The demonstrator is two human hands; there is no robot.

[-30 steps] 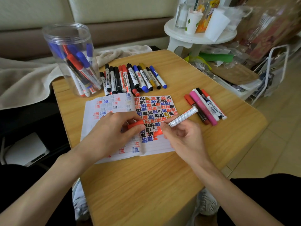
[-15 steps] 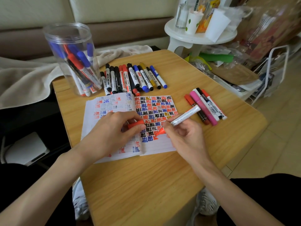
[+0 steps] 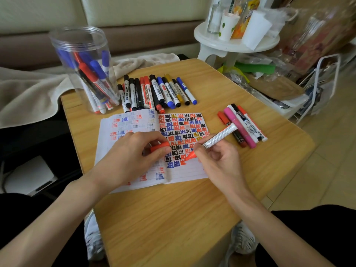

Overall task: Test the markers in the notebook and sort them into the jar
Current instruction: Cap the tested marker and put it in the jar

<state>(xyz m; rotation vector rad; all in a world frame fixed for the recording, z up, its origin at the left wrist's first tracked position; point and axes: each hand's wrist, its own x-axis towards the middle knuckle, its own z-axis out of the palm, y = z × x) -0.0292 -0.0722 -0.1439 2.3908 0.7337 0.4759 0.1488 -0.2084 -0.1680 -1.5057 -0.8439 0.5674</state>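
Right hand (image 3: 217, 160) grips red marker (image 3: 215, 139), tip on notebook (image 3: 185, 170); left hand (image 3: 133, 155) pinches its cap (image 3: 159, 147).

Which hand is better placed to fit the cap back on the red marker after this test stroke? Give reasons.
Left. The left hand pinches the red cap over the notebook, close beside the tip of the marker, while the right hand grips the barrel and need only steady it.

Cap (image 3: 160, 147): mostly covered by the left grip's (image 3: 131, 157) fingers.
Marker (image 3: 219, 136): barrel partly hidden in the right grip (image 3: 217, 162); print too small to read.
Forearms (image 3: 57, 218): cut off by the bottom edge.
Jar (image 3: 84, 74): rim blurred.
Clutter (image 3: 317, 35): far right, blurred.
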